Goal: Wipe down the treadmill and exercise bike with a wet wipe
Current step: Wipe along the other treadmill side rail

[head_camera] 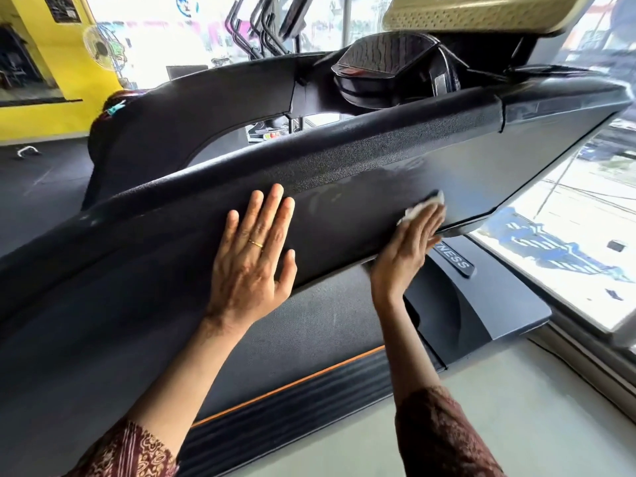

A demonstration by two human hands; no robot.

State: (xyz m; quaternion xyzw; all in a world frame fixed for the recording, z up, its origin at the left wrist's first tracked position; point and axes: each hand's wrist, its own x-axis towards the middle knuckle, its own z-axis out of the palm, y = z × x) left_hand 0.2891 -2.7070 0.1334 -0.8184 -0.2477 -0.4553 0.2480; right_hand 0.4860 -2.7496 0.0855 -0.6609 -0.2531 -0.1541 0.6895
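While the left hand (253, 256) rests flat, fingers straight, on the treadmill's long black side panel (344, 215), the right hand (409, 246) presses a crumpled white wet wipe (423, 208) under straight fingertips; the panel's length runs leftward from them.

The right hand (406, 249) presses a white wipe (425, 206) on the treadmill handrail (361, 156) (left hand (253, 259) flat beside).

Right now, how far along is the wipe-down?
Done: a damp smear on the treadmill side panel above the wet wipe. In hand: the right hand presses the wipe there; the left hand rests flat alongside. Left: the panel's dry-looking remainder, plus the bike, not identifiable here.
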